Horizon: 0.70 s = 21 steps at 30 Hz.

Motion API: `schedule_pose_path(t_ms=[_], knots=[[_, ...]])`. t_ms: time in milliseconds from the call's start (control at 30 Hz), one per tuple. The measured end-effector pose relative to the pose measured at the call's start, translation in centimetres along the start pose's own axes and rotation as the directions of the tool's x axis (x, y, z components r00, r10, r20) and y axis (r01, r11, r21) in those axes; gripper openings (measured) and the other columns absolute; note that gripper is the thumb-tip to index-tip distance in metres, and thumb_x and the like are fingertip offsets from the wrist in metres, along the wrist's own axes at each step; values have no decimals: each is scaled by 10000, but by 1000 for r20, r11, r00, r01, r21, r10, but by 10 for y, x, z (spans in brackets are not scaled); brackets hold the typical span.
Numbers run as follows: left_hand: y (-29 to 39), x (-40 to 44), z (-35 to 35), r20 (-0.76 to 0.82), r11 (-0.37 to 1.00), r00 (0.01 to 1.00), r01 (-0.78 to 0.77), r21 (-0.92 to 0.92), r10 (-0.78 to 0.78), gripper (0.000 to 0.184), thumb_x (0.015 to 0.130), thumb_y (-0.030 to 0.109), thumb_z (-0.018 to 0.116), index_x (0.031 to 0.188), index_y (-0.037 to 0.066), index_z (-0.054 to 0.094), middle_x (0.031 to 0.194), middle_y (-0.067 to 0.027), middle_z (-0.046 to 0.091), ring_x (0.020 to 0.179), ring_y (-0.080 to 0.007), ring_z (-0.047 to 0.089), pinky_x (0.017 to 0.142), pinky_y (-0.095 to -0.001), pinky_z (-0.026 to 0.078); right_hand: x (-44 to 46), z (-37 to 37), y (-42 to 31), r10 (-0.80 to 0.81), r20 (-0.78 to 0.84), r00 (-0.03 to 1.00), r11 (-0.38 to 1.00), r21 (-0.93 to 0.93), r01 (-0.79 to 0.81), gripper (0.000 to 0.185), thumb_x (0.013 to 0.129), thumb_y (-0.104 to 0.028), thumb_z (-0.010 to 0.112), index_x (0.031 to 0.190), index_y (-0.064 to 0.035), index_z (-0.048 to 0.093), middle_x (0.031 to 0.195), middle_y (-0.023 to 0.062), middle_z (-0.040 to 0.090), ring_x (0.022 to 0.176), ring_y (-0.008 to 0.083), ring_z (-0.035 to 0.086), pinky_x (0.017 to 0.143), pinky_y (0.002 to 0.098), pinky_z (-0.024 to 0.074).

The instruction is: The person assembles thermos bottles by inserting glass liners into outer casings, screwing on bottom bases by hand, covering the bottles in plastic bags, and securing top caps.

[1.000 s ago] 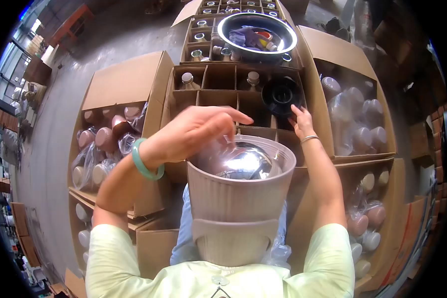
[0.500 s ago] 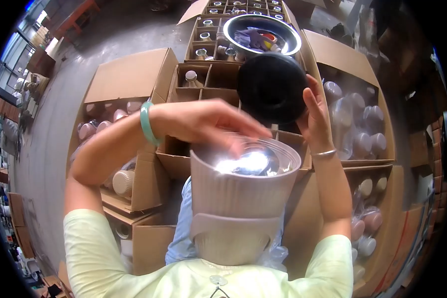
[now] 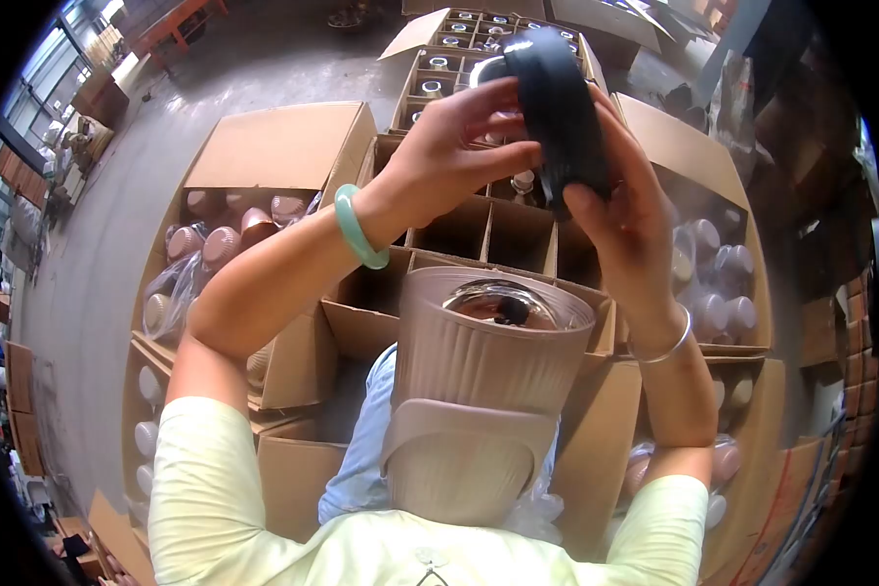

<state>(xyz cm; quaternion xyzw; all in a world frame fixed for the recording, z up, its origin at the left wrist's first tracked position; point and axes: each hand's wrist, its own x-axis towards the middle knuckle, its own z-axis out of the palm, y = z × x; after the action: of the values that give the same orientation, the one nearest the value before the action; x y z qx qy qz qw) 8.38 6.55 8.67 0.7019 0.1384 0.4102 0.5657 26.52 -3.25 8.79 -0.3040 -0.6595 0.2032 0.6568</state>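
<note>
A thick black round cap (image 3: 560, 122) is tilted on edge above the boxes, slightly blurred. My right hand (image 3: 630, 225) grips it from the right, thumb on the lower rim. My left hand (image 3: 449, 156) is at its left face, with fingers and thumb against it; the exact contact is partly hidden. Below both hands, a ribbed taupe thermos body (image 3: 488, 361) stands over my lap with its open end up. Inside its rim sits a mirrored glass liner (image 3: 508, 298) with a dark spot in the middle.
A divided carton (image 3: 449, 230) lies ahead, and another divided carton behind it holds silver-necked bottles (image 3: 432, 90). Open boxes with ribbed pinkish vessels (image 3: 222, 246) flank me on the left, and wrapped vessels (image 3: 713, 313) on the right. The steel bowl is mostly hidden.
My left hand has risen from the thermos opening to the black cap. My right hand has lifted the cap and turned it from face-on to edge-on. The camera view has shifted slightly.
</note>
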Motion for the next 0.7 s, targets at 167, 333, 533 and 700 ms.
schedule_pose_path(t_ms=[167,333,533,700], knots=[[14,-2,3,190,551,884,-421,721,427,736,815,27,785,1469,107,458,1381,-109,560,1183,-232,610,945,-369,577,39,-2,-27,515,41,856,803,325,-499,474,975,-322,642,1278,34,563,1064,102,696,954,144,684,781,228,564],[15,1,-2,31,975,993,-115,191,111,683,807,82,807,1405,-24,494,1285,-147,629,1167,-226,619,936,-345,568,45,-17,3,144,129,981,952,253,-173,710,954,-486,605,1496,-82,390,1498,157,440,1341,244,491,1123,400,405],[18,-4,7,90,892,961,-275,359,260,654,838,154,775,1412,7,499,1369,-142,581,1232,-242,580,982,-360,547,37,-2,-18,359,103,928,874,310,-373,614,990,-408,553,1508,-124,386,1475,137,475,1285,253,550,1078,370,458],[12,-2,6,451,212,752,-599,772,480,718,781,216,778,1430,67,508,1440,-153,527,1263,-378,533,1083,-455,459,43,-22,-14,655,194,730,536,562,-630,539,960,-457,611,1271,-19,569,1125,128,690,990,219,703,895,357,579]])
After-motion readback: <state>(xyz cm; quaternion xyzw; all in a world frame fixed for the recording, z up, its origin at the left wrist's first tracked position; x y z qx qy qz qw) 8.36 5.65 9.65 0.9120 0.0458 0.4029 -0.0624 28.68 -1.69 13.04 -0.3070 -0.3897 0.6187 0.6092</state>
